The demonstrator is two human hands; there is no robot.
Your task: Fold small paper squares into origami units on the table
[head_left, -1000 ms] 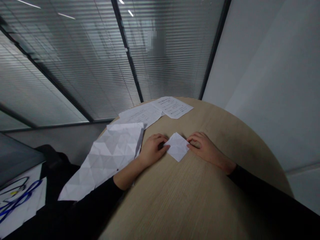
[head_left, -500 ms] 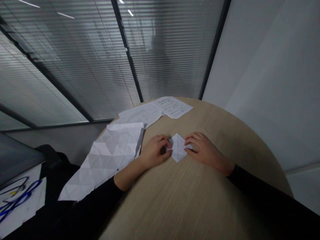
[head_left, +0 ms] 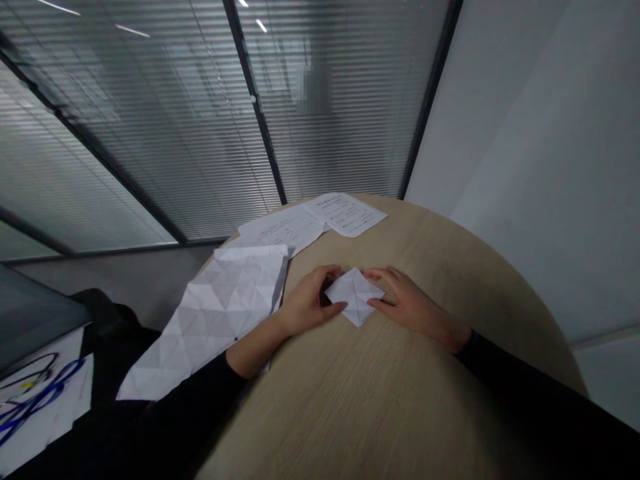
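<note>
A small diamond of folded white paper (head_left: 354, 297) lies on the table, with crease lines meeting near its middle. My left hand (head_left: 311, 301) curves around its left corner, thumb on the lower left edge and forefinger by the upper left edge. On the opposite side, my right hand (head_left: 403, 300) holds the diamond's right part with its thumb low and its fingers high. The right corner shows between that thumb and forefinger. Both hands rest close to the tabletop.
A large creased white sheet (head_left: 220, 300) lies left of my left hand and hangs past the edge of the round wooden table (head_left: 380, 400). Printed sheets (head_left: 350, 215) overlap at the far edge. Blue cords (head_left: 43, 393) lie on white paper at lower left.
The fingers of both hands have spread from the side corners toward the edges. Those corners now show, so the paper looks like a wider diamond.
</note>
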